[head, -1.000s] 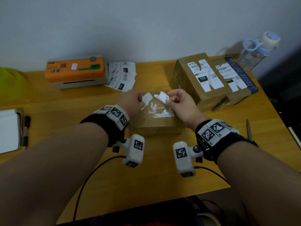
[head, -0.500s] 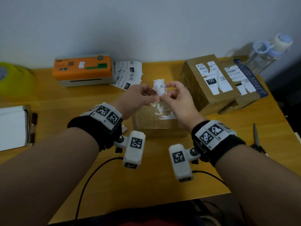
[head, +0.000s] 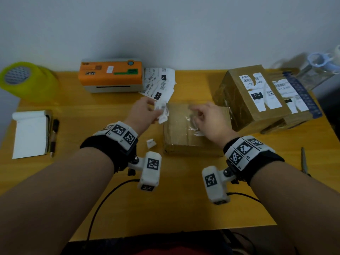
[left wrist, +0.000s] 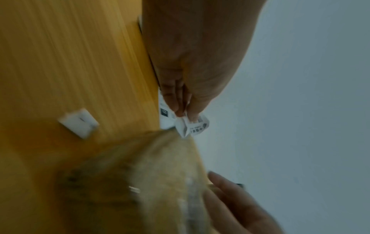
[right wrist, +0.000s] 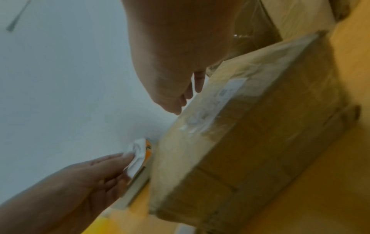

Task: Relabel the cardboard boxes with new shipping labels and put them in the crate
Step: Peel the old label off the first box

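Observation:
A small cardboard box [head: 184, 140] lies flat mid-table, with white shreds of old label [head: 193, 126] stuck to its top. My left hand [head: 156, 112] is just left of the box's far corner and pinches a crumpled torn label piece [head: 162, 115] between thumb and fingers; the left wrist view shows the same pinch [left wrist: 184, 113] on the paper [left wrist: 193, 126]. My right hand [head: 197, 116] hovers over the box top with loosely bent fingers holding nothing, as the right wrist view [right wrist: 187, 98] confirms. Two larger boxes [head: 248, 100] with torn labels stand at the right.
An orange label printer [head: 110, 74] sits at the back with a pile of printed labels [head: 158, 83] beside it. A small paper scrap [head: 151, 143] lies left of the box. Notepad [head: 29, 133], pen [head: 53, 137], tape roll [head: 25, 80], bottle [head: 320, 70] and scissors [head: 304, 161] ring the table.
Both hands tore the label piece off the box and crumpled it between them. Now the right hand has let go and dropped over the box, and the left hand carries the piece leftward.

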Tool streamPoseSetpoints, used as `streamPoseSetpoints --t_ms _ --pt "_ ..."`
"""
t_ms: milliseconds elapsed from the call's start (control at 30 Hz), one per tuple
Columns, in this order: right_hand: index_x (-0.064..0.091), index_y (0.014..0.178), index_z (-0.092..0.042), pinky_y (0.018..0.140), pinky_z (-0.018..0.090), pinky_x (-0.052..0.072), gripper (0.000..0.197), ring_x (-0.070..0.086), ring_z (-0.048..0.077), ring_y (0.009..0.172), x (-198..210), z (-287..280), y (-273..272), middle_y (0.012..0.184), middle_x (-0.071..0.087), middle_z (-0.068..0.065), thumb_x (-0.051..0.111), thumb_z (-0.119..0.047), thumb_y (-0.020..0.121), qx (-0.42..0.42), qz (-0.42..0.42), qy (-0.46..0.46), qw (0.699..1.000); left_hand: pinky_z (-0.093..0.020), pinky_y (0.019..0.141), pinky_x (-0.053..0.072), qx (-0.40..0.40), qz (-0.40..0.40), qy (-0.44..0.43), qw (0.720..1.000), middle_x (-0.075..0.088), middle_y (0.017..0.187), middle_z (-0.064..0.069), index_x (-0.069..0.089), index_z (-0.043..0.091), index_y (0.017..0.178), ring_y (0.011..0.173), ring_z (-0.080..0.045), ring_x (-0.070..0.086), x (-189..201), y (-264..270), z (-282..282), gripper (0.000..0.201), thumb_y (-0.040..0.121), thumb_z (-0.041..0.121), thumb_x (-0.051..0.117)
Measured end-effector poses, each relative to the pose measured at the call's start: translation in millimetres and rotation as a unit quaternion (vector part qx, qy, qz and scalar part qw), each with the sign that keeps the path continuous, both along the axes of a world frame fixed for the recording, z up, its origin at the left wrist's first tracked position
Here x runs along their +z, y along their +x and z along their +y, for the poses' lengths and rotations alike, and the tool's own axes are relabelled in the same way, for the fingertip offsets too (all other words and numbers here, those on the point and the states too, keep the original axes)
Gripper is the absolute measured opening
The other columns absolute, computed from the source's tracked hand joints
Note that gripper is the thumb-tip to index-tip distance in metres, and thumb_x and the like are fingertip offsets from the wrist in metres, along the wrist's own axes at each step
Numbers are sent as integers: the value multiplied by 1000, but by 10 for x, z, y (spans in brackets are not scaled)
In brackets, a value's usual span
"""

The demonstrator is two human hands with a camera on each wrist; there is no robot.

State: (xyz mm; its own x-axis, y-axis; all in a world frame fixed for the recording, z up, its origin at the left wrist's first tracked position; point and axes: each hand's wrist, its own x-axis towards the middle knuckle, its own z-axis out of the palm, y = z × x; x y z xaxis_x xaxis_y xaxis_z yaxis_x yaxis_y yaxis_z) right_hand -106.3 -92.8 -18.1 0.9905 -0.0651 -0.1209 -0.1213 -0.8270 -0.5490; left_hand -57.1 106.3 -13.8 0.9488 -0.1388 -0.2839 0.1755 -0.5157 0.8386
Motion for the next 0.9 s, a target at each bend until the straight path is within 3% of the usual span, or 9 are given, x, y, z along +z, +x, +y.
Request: streamPoseSetpoints --t_ms 67,167,367,500,567,667,767,833,900 --pt "58 128 -19 103 37 39 34 46 26 116 -94 -46 -18 118 50 10 52 -23 95 20 31 -63 997 -32 70 55 -9 39 60 997 63 89 -7 48 10 110 73 -15 62 -160 -42 103 28 88 17 64" --pt "64 121 -19 103 39 39 29 46 26 115 -188 -52 -48 120 50 9 54 -22 94 27 9 -59 998 -40 79 55 -26 54 136 989 65 95 -11 51 7 110 81 -21 64 -370 -133 163 27 88 16 63" --pt "71 109 -22 94 46 43 23 50 30 107 -248 -36 -43 111 53 9 58 -17 90 25 -17 -48 998 -38 79 53 -71 96 204 972 66 103 -14 52 6 114 91 -27 64 -607 -249 153 28 91 21 59" --pt "69 112 -23 91 47 44 28 51 27 103 -260 -28 -35 105 52 5 56 -13 90 47 -17 -48 998 -32 75 46 -121 118 252 953 60 114 -16 46 3 122 100 -29 59 -640 -251 132 41 89 22 62" --pt "69 112 -23 92 43 45 28 52 25 101 -262 -24 -17 106 52 4 56 -11 91 63 -18 -45 997 -29 70 42 -125 111 277 946 58 109 -15 46 2 118 99 -29 57 -598 -237 122 41 88 23 64" --pt "69 113 -16 89 20 38 25 49 14 96 -174 -77 43 106 46 1 59 -10 91 83 27 -25 996 -26 65 36 -158 90 331 926 53 92 -11 50 3 105 88 -26 52 -525 -215 110 29 90 25 60" --pt "70 111 -14 93 22 40 25 52 15 100 -30 -163 82 111 49 3 65 -12 87 134 86 -51 986 -26 62 37 -192 105 357 908 47 71 -2 54 6 90 81 -21 50 -508 -188 113 19 90 24 60" --pt "72 106 -14 98 30 42 23 55 19 105 26 -196 61 115 52 7 69 -13 84 159 100 -50 981 -24 58 39 -210 119 363 900 54 76 -5 57 4 90 84 -21 54 -502 -175 120 19 91 23 59" --pt "73 103 -13 96 23 39 20 54 19 107 36 -214 0 116 54 6 68 -12 84 170 99 -43 979 -27 71 47 -229 125 359 896 63 101 -12 62 -1 107 94 -22 58 -493 -191 134 27 93 21 56"
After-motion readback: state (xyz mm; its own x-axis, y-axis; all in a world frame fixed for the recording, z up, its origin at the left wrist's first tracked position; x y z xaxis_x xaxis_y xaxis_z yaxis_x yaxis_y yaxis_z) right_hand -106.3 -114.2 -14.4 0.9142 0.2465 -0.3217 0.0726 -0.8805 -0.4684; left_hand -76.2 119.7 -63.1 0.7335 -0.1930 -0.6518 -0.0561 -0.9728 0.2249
